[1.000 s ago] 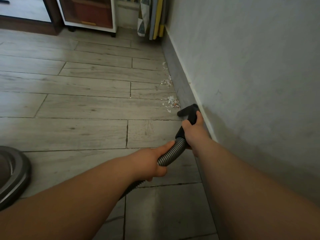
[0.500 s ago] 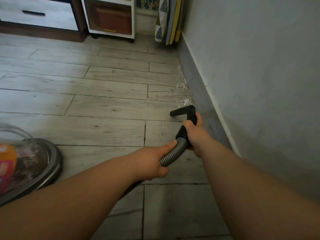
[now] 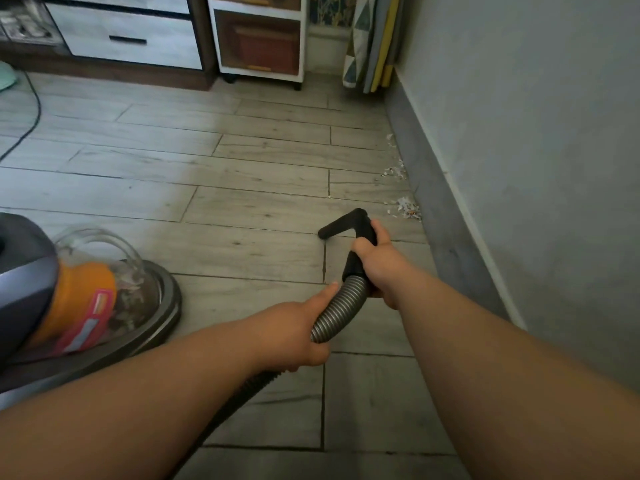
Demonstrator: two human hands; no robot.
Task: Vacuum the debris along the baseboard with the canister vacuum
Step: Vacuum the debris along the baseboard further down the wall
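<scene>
Lower left, the canister vacuum label was unreadable to me; my right hand gripped the nozzle, left hand the hose.

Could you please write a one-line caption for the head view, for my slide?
Left hand grips the ribbed hose, right hand the black nozzle, near the debris along the baseboard.

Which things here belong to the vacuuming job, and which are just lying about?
Job: left hand gripping hose; right hand gripping nozzle; canister vacuum; debris; baseboard.
Lying about: drawer cabinet; white cart; folded mats; floor cable (link to vacuum unclear).
</scene>
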